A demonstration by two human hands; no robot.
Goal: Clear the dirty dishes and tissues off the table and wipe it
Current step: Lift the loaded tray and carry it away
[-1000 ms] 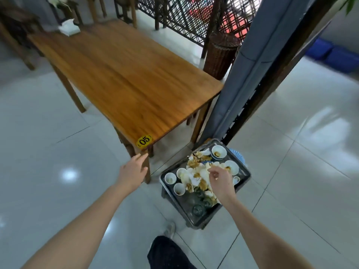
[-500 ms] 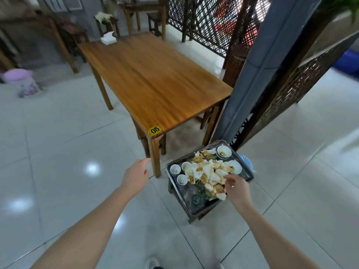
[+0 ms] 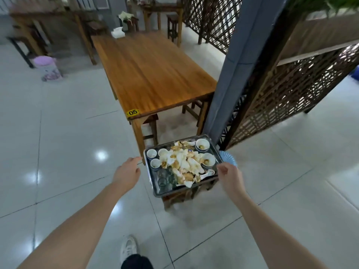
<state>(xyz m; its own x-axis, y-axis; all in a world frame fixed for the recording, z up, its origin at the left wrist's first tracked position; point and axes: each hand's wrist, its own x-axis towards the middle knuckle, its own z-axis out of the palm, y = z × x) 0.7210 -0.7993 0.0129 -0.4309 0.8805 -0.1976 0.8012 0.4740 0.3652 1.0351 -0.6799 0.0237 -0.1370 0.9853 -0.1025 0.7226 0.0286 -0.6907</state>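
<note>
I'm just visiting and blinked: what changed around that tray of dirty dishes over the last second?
The right hand pulled back from above the tissues to the right rim of the tray, fingers curled; whether it touches the rim is unclear. The left hand stayed open, left of the tray. The tray and the table stayed put.

Glossy white floor tiles (image 3: 58, 133) mirror ceiling lights. A grey pillar (image 3: 239, 65) rises beside a brown lattice screen (image 3: 291, 94). Farther back, blurred, stand dark wooden tables (image 3: 163, 8) and stools (image 3: 172, 24) — and a pink bin (image 3: 48, 67).
</note>
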